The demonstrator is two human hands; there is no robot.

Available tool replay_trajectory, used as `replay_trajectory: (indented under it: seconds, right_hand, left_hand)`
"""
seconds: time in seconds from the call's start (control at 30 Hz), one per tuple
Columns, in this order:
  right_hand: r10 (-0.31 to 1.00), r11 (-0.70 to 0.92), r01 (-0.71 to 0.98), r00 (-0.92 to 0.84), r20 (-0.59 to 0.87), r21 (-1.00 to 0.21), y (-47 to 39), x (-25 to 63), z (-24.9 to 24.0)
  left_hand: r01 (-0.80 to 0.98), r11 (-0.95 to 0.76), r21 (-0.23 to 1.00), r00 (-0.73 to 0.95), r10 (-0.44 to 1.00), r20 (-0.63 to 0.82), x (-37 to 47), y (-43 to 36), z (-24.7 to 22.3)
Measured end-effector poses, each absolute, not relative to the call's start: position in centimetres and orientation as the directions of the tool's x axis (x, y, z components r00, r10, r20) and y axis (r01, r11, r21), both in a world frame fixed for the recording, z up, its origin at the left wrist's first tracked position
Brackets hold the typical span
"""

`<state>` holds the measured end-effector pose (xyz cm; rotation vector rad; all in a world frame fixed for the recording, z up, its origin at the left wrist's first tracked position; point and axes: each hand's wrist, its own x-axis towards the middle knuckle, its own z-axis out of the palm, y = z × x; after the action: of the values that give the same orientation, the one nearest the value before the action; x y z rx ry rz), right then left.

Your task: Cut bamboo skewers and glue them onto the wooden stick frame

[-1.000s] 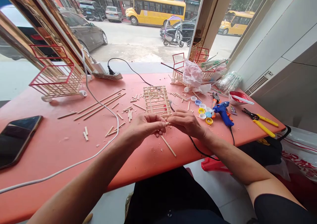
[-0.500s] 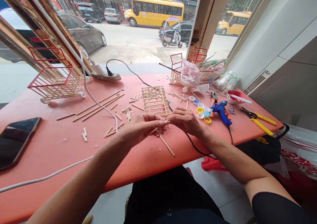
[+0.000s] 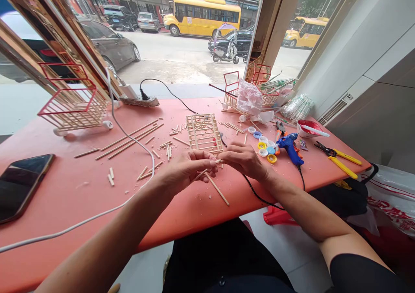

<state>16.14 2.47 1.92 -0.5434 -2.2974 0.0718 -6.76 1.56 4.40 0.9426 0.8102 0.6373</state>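
Over the table's near middle, my left hand [image 3: 191, 167] is closed around a thin wooden stick [image 3: 200, 174], which pokes out below the fingers. My right hand [image 3: 241, 158] meets it there, thumb and fingers pinched on a small pale piece [image 3: 218, 160] at the left fingertips. Whether that piece is the stick's tip or a separate bit, I cannot tell. Just beyond the hands lies a ladder-like wooden stick frame [image 3: 203, 133]. Beneath them, a loose stick [image 3: 218, 190] rests on the tabletop.
Cut sticks [image 3: 129, 142] lie left of the frame. To the right are bottle caps [image 3: 266, 142], a blue glue gun [image 3: 290, 147] and yellow-handled pliers [image 3: 337, 159]. Red-rimmed stick carts [image 3: 73, 107] stand at the back; a white cable [image 3: 134, 139] and phone [image 3: 24, 185] are left.
Both hands stay together in nearly the same place, with only slight finger movement. The view has shifted a little; nothing on the table has visibly moved.
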Motion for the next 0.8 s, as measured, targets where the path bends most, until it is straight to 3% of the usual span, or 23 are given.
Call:
replay_trajectory:
  seconds: [0.37,0.53,0.6,0.67,0.73,0.8]
  right_hand:
    - [0.379,0.917,0.354,-0.634,0.674,-0.182,2.1,15.7,2.3]
    - [0.363,0.924,0.334,-0.619,0.697,-0.185,2.3,15.8,2.4]
    - [0.36,0.924,0.339,-0.612,0.704,-0.178,2.4,15.8,2.3]
    - [0.367,0.919,0.356,-0.607,0.705,-0.171,2.6,15.7,2.1]
    - [0.381,0.909,0.382,-0.605,0.699,-0.166,2.6,15.6,1.8]
    - [0.387,0.905,0.391,-0.603,0.697,-0.164,2.7,15.6,1.4]
  left_hand:
    - [-0.166,0.428,0.888,0.574,0.774,-0.265,-6.6,1.3,4.5]
    - [-0.107,0.373,0.922,0.575,0.78,-0.249,-6.8,1.3,5.0]
    - [-0.043,0.215,0.976,0.524,0.836,-0.161,-6.8,1.0,5.2]
    - [0.073,-0.052,0.996,0.436,0.9,0.015,-6.6,0.5,5.3]
    - [0.249,-0.345,0.905,0.344,0.905,0.25,-6.3,-0.1,5.2]
    - [0.446,-0.563,0.696,0.297,0.826,0.479,-6.0,-0.7,4.8]
